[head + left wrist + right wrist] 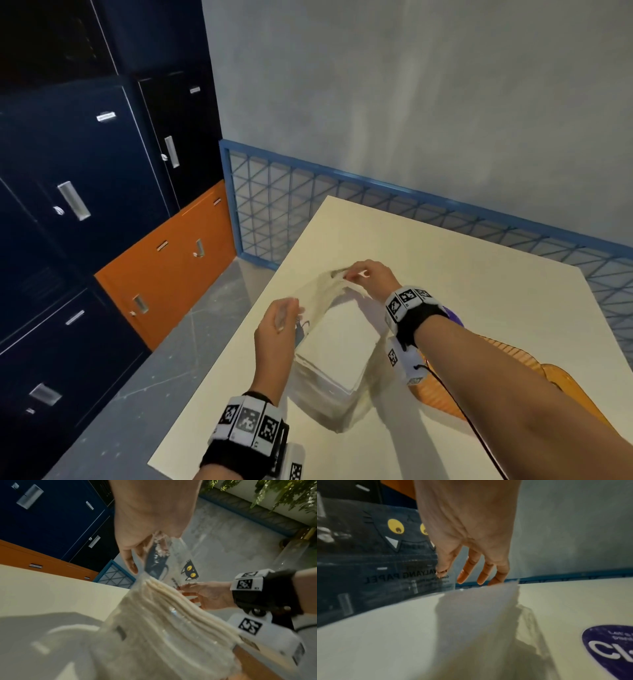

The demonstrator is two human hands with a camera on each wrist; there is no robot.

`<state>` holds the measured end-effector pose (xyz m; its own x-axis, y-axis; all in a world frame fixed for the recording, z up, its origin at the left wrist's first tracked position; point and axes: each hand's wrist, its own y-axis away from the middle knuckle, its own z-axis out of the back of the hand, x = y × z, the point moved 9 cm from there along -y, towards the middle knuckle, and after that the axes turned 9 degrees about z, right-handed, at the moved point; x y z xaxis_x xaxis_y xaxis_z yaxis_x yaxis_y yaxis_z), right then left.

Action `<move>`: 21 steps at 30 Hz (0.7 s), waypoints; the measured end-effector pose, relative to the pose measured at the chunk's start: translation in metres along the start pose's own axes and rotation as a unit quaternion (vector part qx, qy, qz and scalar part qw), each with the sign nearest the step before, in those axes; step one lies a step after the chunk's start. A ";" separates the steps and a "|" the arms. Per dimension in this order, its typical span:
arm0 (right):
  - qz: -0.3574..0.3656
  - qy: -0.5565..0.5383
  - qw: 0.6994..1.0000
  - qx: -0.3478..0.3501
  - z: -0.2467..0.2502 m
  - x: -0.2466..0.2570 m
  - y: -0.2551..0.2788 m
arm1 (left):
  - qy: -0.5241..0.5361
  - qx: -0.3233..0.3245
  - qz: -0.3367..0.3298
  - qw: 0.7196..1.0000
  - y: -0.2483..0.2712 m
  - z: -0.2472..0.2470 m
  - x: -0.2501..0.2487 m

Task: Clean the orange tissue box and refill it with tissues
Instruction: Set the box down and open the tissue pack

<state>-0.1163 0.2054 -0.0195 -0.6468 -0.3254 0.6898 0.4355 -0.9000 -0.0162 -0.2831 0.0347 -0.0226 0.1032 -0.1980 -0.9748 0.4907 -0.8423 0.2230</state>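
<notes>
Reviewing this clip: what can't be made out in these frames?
- Orange tissue box: head view, mostly hidden behind the right forearm; its opening is not visible.
- Purple-labelled item: right wrist view, cut off by the frame edge; text incomplete.
- Left hand grip on the tissue pack's wrapper: fingertips blurred.
- Small print on the wrapper: too blurred in the left wrist view.

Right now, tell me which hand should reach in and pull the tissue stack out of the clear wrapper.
Right. The right hand pinches only the wrapper's far edge, above the tissues; its other fingers are free. The left hand grips the near side, steadying the pack.
</notes>
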 end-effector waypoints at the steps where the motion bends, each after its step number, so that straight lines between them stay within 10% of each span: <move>1: -0.013 -0.034 0.999 -0.004 0.001 -0.001 -0.003 | -0.015 -0.002 0.005 1.000 0.000 0.003 0.005; 7: -0.093 -0.103 0.990 -0.015 -0.013 -0.015 -0.018 | 0.023 -0.049 0.174 0.983 -0.017 0.026 0.062; 21: -0.095 0.213 0.972 0.018 -0.004 0.005 -0.029 | 0.028 -0.052 0.358 0.932 -0.012 0.034 0.113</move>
<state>-0.1345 0.2286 -0.0180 -0.9147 -0.2517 0.3161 0.2995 -0.9475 0.1122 -0.3068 0.0049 -0.1352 0.4797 -0.6622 -0.5756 0.3593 -0.4502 0.8174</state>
